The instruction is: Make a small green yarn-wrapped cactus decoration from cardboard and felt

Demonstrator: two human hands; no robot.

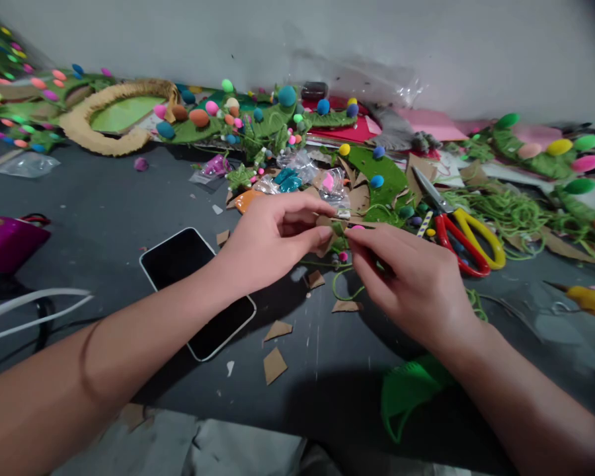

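Forearms (143, 337) angle in from both lower corners, converging over dark tabletop (327, 357). Left hand (270, 241) pinches small cardboard piece (324, 246), thumb against fingers; piece sits at its fingertips, between hands. Right hand (411, 281) curled, fingertips just beside green strip (338, 228); can't tell if clamped.

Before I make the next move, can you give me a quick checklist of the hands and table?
1. Left hand at the small green piece: ok.
2. Right hand close to that piece: ok.
3. Firm grip by the right fingers: cannot tell; their hold is partly hidden.
4. Scissors out of both hands: ok, lying to the right.
5. Phone clear of the left forearm: not ok, the forearm crosses over it.
6. Table free of cardboard scraps: not ok.
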